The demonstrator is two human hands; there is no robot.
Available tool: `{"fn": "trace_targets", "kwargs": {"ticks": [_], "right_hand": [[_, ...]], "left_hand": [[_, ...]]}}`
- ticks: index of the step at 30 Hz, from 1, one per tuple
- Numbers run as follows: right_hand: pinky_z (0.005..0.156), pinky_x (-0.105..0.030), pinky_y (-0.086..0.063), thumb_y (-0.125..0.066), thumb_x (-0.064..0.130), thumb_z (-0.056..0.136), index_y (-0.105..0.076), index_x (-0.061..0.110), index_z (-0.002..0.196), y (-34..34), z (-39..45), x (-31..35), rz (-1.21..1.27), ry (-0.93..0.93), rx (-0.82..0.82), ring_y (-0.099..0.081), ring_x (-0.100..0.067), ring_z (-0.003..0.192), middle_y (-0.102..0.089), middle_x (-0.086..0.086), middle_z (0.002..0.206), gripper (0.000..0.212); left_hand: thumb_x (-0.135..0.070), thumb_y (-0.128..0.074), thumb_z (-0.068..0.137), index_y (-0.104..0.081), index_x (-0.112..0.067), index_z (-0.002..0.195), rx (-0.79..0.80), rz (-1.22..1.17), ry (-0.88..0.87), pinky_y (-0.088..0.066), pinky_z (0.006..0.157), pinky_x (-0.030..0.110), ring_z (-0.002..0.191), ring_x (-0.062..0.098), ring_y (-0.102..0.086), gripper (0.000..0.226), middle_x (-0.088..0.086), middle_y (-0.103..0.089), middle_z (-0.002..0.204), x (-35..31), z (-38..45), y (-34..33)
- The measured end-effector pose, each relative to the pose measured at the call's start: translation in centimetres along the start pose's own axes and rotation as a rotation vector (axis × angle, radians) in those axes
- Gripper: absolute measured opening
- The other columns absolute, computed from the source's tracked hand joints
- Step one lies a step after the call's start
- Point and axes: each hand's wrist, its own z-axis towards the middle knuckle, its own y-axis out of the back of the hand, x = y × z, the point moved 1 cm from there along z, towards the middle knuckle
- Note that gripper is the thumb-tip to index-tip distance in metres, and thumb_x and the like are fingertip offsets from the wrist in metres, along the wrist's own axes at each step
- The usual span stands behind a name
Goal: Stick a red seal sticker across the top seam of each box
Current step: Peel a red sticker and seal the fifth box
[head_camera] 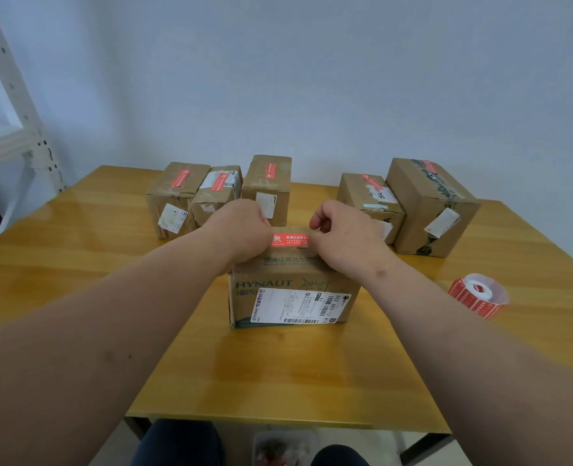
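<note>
A cardboard box (292, 297) with green print and a white shipping label stands in the middle of the table. A red seal sticker (290, 240) lies across its top. My left hand (241, 230) pinches the sticker's left end with curled fingers. My right hand (342, 235) pinches its right end. Both hands rest over the box top. A roll of red stickers (478, 295) lies on the table to the right of the box.
Several cardboard boxes with red stickers on top stand along the back: three at the left (177, 196), (216, 193), (268, 186) and two at the right (369, 203), (433, 206). The wooden table (278, 371) extends forward. A white metal rack (19, 122) stands at left.
</note>
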Motion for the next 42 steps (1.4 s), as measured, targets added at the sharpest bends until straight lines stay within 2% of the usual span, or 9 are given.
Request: {"fn": "trace_targets", "kwargs": {"ticks": [14,19,24,28,31,34,37,39,42], "right_hand": [[0.087,-0.036,-0.03,-0.062,0.03,0.087,-0.055,0.032,0.087,-0.8,0.5,-0.5,0.026,-0.038,0.041,-0.051,-0.011,0.087,-0.053,0.017,0.081,0.007],[0.089,-0.038,-0.032,-0.06,0.03,0.088,-0.054,0.033,0.087,-0.9,0.6,-0.5,-0.01,-0.028,0.064,-0.05,-0.013,0.088,-0.051,0.017,0.081,0.007],[0.092,-0.04,-0.036,-0.06,0.029,0.087,-0.054,0.032,0.088,-0.9,0.5,-0.5,-0.016,-0.027,0.061,-0.05,-0.013,0.089,-0.05,0.017,0.081,0.006],[0.097,-0.045,-0.04,-0.063,0.028,0.084,-0.056,0.032,0.089,-0.9,0.4,-0.7,0.018,-0.054,0.046,-0.05,-0.021,0.105,-0.055,0.008,0.098,0.01],[0.102,-0.042,-0.037,-0.06,0.016,0.084,-0.06,0.03,0.101,-0.9,0.6,-1.3,0.054,-0.122,0.02,-0.039,-0.03,0.123,-0.047,-0.003,0.125,0.022],[0.102,-0.046,-0.043,-0.049,0.007,0.083,-0.058,0.031,0.104,-0.9,0.7,-2.0,0.244,-0.207,0.029,-0.041,-0.032,0.125,-0.047,-0.005,0.13,0.034],[0.102,-0.048,-0.043,-0.052,0.024,0.084,-0.057,0.028,0.117,-1.0,0.7,-1.8,0.309,-0.227,0.053,-0.045,-0.031,0.123,-0.051,-0.002,0.129,0.033],[0.103,-0.048,-0.042,-0.06,0.044,0.081,-0.052,0.026,0.13,-1.1,0.6,-1.5,0.277,-0.222,0.09,-0.044,-0.031,0.125,-0.049,-0.001,0.133,0.053],[0.106,-0.047,-0.039,-0.072,0.059,0.071,-0.042,0.026,0.141,-1.2,0.7,-1.4,0.199,-0.209,0.13,-0.04,-0.031,0.131,-0.044,-0.003,0.142,0.083]], "left_hand": [[-0.015,-0.058,0.086,-0.069,-0.005,0.096,0.068,0.016,0.061,-0.056,0.086,0.05,0.098,0.03,-0.065,0.018,0.015,-0.069,0.101,0.1,0.7,-0.2],[-0.016,-0.057,0.082,-0.068,0.001,0.092,0.046,0.016,0.048,-0.055,0.083,0.05,0.082,0.026,-0.062,0.022,0.02,-0.068,0.1,0.1,0.5,-0.4],[-0.015,-0.059,0.079,-0.068,0.0,0.087,0.038,0.002,0.053,-0.057,0.082,0.053,0.086,0.034,-0.066,0.019,0.02,-0.069,0.094,0.3,0.5,-0.4],[-0.013,-0.067,0.082,-0.064,-0.012,0.086,0.027,-0.05,0.043,-0.058,0.081,0.044,0.084,0.021,-0.061,0.005,0.004,-0.064,0.092,0.4,0.2,-0.4],[-0.014,-0.072,0.082,-0.059,-0.021,0.097,0.009,-0.118,0.035,-0.055,0.075,0.037,0.088,0.018,-0.055,0.021,0.002,-0.055,0.102,0.8,0.0,-0.4],[-0.011,-0.069,0.085,-0.059,-0.023,0.102,0.002,-0.203,0.049,-0.047,0.064,0.029,0.089,0.019,-0.052,0.023,0.005,-0.049,0.111,1.3,0.1,-0.5],[-0.027,-0.067,0.082,-0.06,-0.027,0.109,-0.124,-0.115,0.084,-0.048,0.09,0.041,0.113,0.028,-0.047,0.028,0.006,-0.045,0.126,1.7,0.3,-1.1],[-0.044,-0.069,0.08,-0.055,-0.027,0.124,-0.149,-0.031,0.127,-0.034,0.106,0.05,0.132,0.033,-0.028,0.049,0.007,-0.035,0.14,1.7,-0.1,-1.6],[-0.058,-0.076,0.069,-0.045,-0.025,0.135,-0.065,-0.127,0.168,-0.041,0.103,0.053,0.129,0.034,-0.034,0.08,0.007,-0.036,0.139,1.7,0.1,-2.1]]}}
